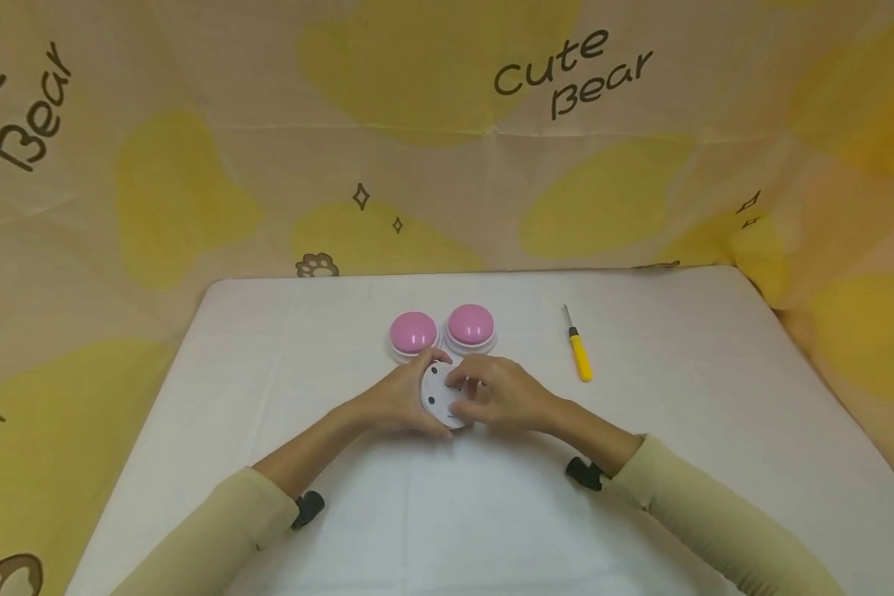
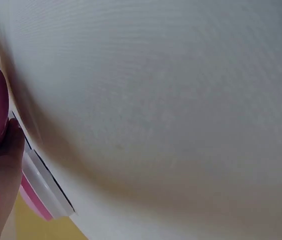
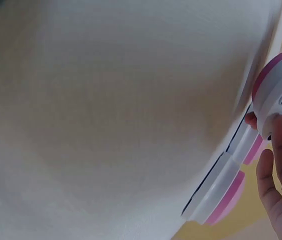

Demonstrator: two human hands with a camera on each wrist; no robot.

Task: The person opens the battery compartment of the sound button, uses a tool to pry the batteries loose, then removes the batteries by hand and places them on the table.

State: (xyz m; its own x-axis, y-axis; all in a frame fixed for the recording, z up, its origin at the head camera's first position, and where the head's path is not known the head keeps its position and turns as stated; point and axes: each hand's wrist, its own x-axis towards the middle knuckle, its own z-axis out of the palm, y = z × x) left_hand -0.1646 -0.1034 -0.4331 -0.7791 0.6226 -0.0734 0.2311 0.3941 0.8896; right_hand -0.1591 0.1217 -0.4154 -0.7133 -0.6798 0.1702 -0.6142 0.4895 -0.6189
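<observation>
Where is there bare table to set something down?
Bare table lies between the right pink button and yellow-handled tool, right of that tool, and left of the left hand. Crowded: the middle, where it and the right hand work at the upturned button near the left pink button.

The head view looks forward and down from above the near side, the most distant of the three, taking in most of the worktop (image 1: 447, 513) and the patterned backdrop (image 1: 432, 124); both wrist views sit close and low, turned askew, cloth filling most of each; the left catches the held button (image 1: 432, 387) at its left edge, dome showing, the right at its right edge, underside showing; all three share it and at least one standing pink button (image 1: 471, 324).
</observation>
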